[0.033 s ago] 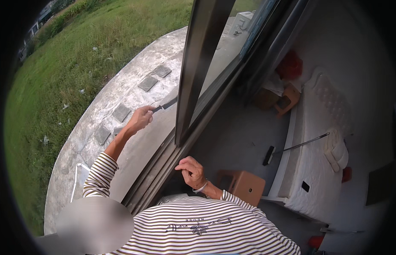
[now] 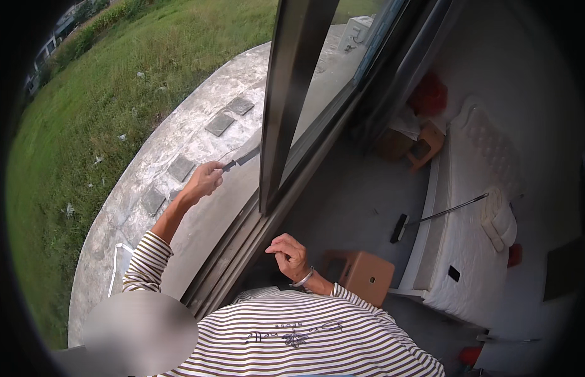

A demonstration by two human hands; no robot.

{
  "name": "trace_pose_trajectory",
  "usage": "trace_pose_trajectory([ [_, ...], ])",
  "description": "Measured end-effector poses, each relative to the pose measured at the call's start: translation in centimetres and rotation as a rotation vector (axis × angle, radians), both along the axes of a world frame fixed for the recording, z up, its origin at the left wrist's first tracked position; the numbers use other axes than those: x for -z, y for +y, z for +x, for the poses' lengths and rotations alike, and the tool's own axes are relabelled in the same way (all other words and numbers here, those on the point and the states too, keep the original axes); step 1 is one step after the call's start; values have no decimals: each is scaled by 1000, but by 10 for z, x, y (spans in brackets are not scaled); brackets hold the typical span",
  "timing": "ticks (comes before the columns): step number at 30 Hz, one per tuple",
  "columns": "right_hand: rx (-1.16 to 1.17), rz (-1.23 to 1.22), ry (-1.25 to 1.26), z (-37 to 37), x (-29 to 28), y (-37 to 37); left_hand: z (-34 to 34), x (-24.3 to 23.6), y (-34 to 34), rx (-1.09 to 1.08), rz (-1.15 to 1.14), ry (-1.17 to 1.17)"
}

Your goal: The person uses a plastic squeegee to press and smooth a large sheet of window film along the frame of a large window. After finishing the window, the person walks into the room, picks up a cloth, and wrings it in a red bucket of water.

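Observation:
My left hand (image 2: 204, 181) reaches outside past the window and is closed round the grip of a dark, long-handled tool (image 2: 232, 164). The tool's far end passes behind the upright frame (image 2: 289, 94) of the sliding window, so its head is hidden and its kind unclear. Beside the metal window track (image 2: 226, 254), on the room side, is my right hand (image 2: 290, 256), a bracelet on its wrist. Its fingers are curled together, with nothing visible in them, a small gap from the track.
Outside, flat square slabs (image 2: 219, 124) lie on a pale concrete ledge (image 2: 132, 182) bordering grass. Indoors, an orange-brown stool (image 2: 368, 276) stands close to my right forearm. Beyond it are a broom (image 2: 399, 229), a bed (image 2: 465, 286) with a phone (image 2: 454, 273), and another stool (image 2: 426, 146).
My right hand has drawn slightly right, away from the window track. My left hand has shifted a little left and down with the tool. The view has turned slightly.

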State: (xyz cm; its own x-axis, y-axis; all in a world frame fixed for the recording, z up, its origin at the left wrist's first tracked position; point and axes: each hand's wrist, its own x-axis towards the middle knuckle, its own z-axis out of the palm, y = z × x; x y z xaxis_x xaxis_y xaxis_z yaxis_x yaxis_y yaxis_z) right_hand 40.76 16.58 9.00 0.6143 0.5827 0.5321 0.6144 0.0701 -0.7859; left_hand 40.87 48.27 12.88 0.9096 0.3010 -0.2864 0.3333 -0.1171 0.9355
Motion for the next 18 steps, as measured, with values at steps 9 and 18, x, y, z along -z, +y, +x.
trace_pose_trajectory([
  [9,-46,-242,683,-36,6,-41,-116,-69,2,221,-234,245],
  [18,-357,211,1443,-40,-25,7,-131,-88,-103,342,-55,292],
])
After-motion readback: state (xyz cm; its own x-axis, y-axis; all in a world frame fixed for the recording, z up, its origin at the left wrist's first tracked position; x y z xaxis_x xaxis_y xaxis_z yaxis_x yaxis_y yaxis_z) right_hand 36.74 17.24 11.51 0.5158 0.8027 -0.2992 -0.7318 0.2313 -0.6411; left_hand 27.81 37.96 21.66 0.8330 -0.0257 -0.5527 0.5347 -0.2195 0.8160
